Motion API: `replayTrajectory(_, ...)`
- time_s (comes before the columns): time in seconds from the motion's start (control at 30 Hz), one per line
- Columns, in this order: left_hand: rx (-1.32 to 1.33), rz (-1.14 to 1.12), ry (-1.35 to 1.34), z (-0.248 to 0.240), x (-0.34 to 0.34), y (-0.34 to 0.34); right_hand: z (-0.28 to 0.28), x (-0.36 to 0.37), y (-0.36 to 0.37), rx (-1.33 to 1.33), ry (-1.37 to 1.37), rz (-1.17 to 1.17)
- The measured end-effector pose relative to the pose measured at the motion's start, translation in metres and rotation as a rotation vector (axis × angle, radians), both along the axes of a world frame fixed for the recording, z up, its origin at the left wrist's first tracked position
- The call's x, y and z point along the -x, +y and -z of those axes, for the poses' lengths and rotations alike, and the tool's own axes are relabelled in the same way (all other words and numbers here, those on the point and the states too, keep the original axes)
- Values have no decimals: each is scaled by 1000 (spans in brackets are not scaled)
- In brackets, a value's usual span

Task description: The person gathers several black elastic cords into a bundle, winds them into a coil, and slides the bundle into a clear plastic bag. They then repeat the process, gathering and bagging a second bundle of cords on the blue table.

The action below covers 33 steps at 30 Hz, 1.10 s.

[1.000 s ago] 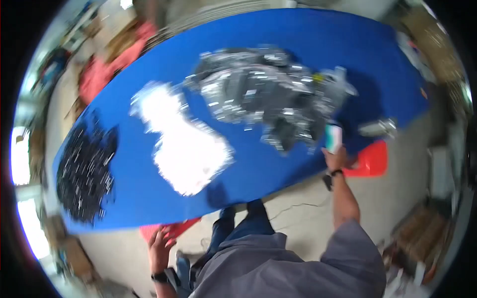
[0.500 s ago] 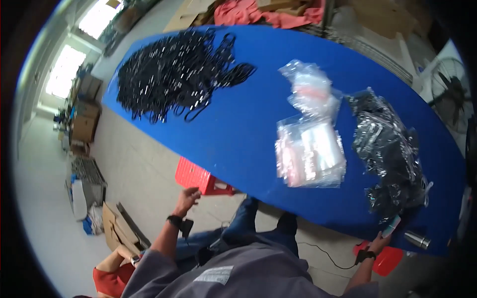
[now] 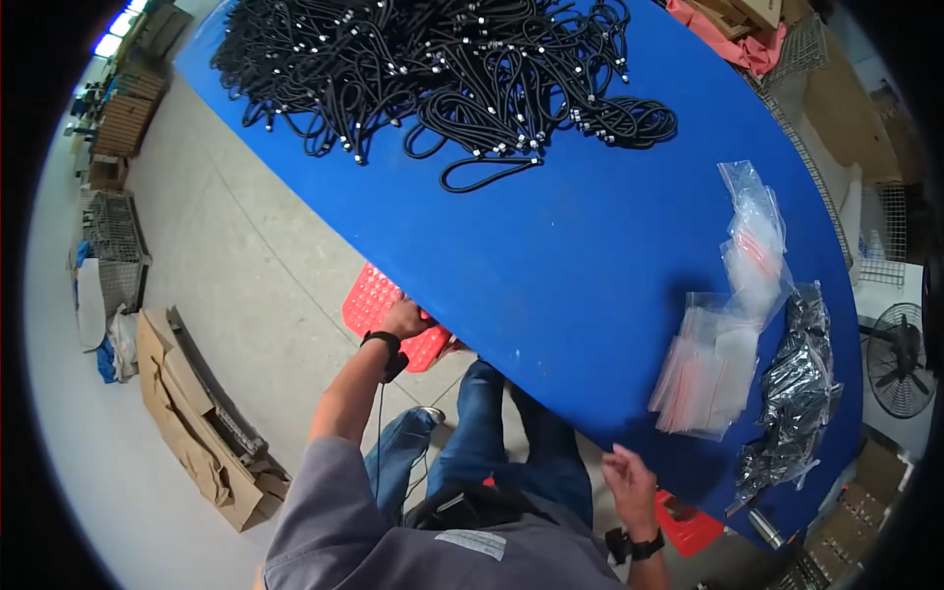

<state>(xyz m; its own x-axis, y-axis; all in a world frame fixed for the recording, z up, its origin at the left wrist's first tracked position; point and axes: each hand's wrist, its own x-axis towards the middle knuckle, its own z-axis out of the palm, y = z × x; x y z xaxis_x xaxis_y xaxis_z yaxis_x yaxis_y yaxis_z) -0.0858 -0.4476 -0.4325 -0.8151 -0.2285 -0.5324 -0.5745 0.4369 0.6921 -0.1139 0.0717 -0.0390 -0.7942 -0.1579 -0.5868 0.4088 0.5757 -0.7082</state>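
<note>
Left hand [image 3: 404, 320], eight o'clock, over red stool [image 3: 369, 300], grip unclear; right hand [image 3: 630, 484], five o'clock, grip released; black cords [image 3: 472, 74], twelve o'clock.

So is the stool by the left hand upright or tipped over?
Upright: the stool has its bumpy red seat facing up.

The stool [image 3: 370, 298] is red, tabletop [image 3: 551, 265] blue, cords [image 3: 433, 64] black.

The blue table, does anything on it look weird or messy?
A little: one black cord loop pokes out from the near edge of the tangled cord pile on the blue table. It looks odd because most others are bunched together. I see nothing spilled.
</note>
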Motion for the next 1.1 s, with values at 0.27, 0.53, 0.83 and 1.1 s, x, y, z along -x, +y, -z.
replayTrajectory(0.27,-441,-144,298,112,17,15,48,222,-126,88,292,-249)
replayTrajectory(0.53,-575,-194,229,80,40,7,103,391,-178,-179,702,-502)
replayTrajectory(0.83,-562,-344,93,44,-4,-2,145,524,-209,-676,1296,-942)
replayTrajectory(1.1,594,752,-438,-37,-25,69,130,478,-162,-486,986,-844)
